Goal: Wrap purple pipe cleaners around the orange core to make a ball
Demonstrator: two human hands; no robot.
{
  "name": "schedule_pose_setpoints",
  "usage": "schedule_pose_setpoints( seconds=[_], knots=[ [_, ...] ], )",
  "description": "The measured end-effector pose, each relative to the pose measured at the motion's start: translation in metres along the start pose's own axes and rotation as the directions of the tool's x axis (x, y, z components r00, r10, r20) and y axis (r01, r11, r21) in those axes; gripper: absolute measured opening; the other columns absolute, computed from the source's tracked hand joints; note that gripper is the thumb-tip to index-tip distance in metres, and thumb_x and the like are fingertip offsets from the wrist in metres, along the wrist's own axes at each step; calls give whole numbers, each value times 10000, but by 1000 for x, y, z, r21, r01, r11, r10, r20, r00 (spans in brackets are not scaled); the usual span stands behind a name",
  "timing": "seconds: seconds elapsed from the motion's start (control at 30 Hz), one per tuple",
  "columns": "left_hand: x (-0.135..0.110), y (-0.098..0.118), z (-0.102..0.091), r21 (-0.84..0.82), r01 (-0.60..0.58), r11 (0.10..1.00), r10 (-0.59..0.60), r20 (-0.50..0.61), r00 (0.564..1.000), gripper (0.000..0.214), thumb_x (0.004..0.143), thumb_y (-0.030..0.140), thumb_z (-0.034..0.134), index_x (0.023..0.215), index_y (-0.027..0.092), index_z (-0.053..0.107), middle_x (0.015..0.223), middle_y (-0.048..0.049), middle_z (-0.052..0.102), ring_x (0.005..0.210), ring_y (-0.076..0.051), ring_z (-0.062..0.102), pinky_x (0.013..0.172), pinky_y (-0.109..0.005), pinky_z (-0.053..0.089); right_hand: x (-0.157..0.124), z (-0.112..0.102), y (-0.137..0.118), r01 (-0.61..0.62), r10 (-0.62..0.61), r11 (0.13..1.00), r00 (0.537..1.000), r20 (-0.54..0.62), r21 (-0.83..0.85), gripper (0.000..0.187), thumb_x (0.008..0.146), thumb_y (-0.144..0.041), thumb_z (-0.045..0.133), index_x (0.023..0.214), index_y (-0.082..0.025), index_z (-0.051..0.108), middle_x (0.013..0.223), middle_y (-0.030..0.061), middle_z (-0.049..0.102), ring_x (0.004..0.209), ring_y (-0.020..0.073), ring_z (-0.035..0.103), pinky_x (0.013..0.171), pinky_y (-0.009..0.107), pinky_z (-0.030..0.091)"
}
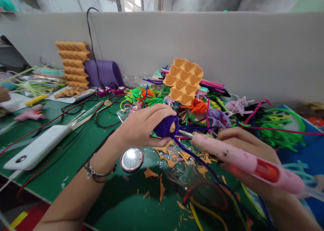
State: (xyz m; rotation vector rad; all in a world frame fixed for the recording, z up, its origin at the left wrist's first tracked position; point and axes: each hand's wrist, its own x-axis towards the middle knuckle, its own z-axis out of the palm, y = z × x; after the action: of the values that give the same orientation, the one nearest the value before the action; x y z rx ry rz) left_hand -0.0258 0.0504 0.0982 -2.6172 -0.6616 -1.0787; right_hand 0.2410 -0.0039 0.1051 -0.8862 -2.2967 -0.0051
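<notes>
My left hand (141, 126) grips a purple ball of wound pipe cleaner (165, 125) over the green table (76, 156); a small orange patch shows on its right side and a purple tail trails down from it. My right hand (243, 146) holds a pink glue gun (243, 160) like a pen. Its metal tip (184, 133) points at the orange patch on the ball and sits almost against it.
Behind the hands lies a heap of coloured pipe cleaners (222, 112) with an orange honeycomb piece (183, 80) leaning on it. Orange scraps (162, 187) and a round metal lid (132, 159) lie below. A white box (37, 146), cables and another pink glue gun (30, 113) lie left.
</notes>
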Motion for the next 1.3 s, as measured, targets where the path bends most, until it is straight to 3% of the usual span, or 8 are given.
schedule_pose_setpoints(
  seconds=[0.17, 0.33, 0.6, 0.8, 1.0, 1.3],
  knots=[
    [0, 0, 0, -15, 11, 1000, -11, 7, 1000, 372, 769, 261, 542, 1105, 129, 452, 1050, -113, 606, 989, -208, 601, 798, -322, 547, -1, 4, 2, -4, 3, 1000, 999, 54, 15, 63, 809, -280, 546, 775, -230, 561, 794, 14, 566, 659, 124, 589, 541, 218, 462],
    [3, 2, -2, -60, -53, 997, 53, -1, 999, 353, 788, 239, 543, 1110, 139, 437, 1044, -113, 603, 1009, -196, 587, 861, -322, 522, 1, 3, -1, -16, 15, 1000, 997, 80, 10, 125, 822, -331, 541, 761, -226, 571, 789, 17, 564, 624, 115, 585, 519, 210, 459],
    [6, 7, -3, -30, -97, 995, 97, 15, 995, 334, 804, 242, 550, 1085, 97, 443, 1039, -141, 599, 1003, -206, 587, 836, -321, 537, 3, 5, -6, -49, 48, 998, 998, 29, 37, 145, 816, -326, 543, 724, -224, 591, 745, 6, 563, 563, 110, 571, 487, 220, 450],
    [7, 9, -5, -1, -103, 995, 103, 26, 994, 309, 814, 216, 527, 1085, 97, 437, 1042, -133, 605, 1021, -200, 582, 857, -320, 532, 2, 3, -9, -56, 54, 996, 998, -23, -74, 129, 786, -274, 556, 666, -225, 564, 723, 4, 552, 539, 107, 553, 453, 223, 421],
    [8, 11, -7, -32, -97, 995, 98, 42, 994, 317, 817, 209, 519, 1107, 125, 423, 1054, -124, 605, 1036, -199, 579, 870, -338, 529, -3, 1, -8, -82, 85, 990, 996, 16, -114, 69, 750, -215, 559, 685, -233, 571, 734, 9, 544, 544, 125, 548, 454, 243, 412],
    [7, 10, -7, -46, -80, 996, 83, 54, 995, 334, 803, 202, 525, 1115, 136, 424, 1063, -119, 605, 1041, -201, 577, 874, -338, 525, 0, 6, -12, -147, 145, 988, 988, -45, -40, 155, 739, -235, 556, 589, -222, 521, 622, 5, 515, 461, 120, 512, 383, 242, 376]
  ],
)
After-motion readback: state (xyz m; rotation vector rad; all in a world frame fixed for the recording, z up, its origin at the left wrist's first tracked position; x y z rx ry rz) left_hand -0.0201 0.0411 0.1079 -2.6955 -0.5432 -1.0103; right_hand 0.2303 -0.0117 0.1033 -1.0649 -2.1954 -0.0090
